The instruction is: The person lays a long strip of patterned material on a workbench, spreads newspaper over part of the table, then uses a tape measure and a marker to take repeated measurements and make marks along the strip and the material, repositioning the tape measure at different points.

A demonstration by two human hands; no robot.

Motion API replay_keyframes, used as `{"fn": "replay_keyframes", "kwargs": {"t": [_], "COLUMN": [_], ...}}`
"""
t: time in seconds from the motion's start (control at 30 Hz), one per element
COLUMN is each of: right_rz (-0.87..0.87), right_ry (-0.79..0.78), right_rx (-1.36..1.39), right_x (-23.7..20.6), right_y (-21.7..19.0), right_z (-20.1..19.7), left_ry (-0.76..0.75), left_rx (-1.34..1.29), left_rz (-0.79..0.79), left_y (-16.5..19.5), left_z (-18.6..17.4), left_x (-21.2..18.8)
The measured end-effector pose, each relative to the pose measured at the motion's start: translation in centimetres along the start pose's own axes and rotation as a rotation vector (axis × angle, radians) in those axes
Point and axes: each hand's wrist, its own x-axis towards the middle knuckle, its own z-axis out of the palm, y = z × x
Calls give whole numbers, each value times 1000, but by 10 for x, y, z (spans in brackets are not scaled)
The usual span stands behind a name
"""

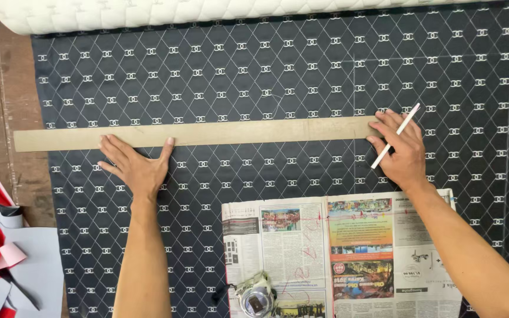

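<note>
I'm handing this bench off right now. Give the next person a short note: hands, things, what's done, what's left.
Left hand: flat, fingers spread, pressing the long tan cardboard strip onto the dark quilted fabric with white pattern.
Right hand: holds a thin white marking pencil, fingertips at the strip's right end.
Done: strip laid straight across the fabric; faint lines show at right.
Left: no line visible along the strip yet.

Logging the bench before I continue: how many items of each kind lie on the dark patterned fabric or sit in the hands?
Long flat tan cardboard strip: 1
Thin white marking pencil, in right hand: 1
Open printed newspaper: 1
Round tape measure: 1
Total: 4
Left hand presses the strip.
</note>
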Motion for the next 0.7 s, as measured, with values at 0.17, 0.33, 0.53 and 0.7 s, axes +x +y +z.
{"fn": "replay_keyframes", "kwargs": {"t": [0.17, 0.33, 0.53, 0.7], "right_rz": [-13, -35, -37, 218], "right_ry": [-2, -22, -26, 39], "right_rx": [-4, -24, 34, 820], "right_x": [-8, -13, 1, 37], "right_y": [8, 12, -10, -39], "right_z": [3, 11, 4, 8], "left_ry": [45, 138, 60, -55], "left_rx": [23, 75, 95, 190], "left_rz": [15, 62, 29, -28], "left_y": [-5, -11, -4, 8], "left_z": [6, 9, -7, -21], "left_x": [1, 6, 10, 23]}}
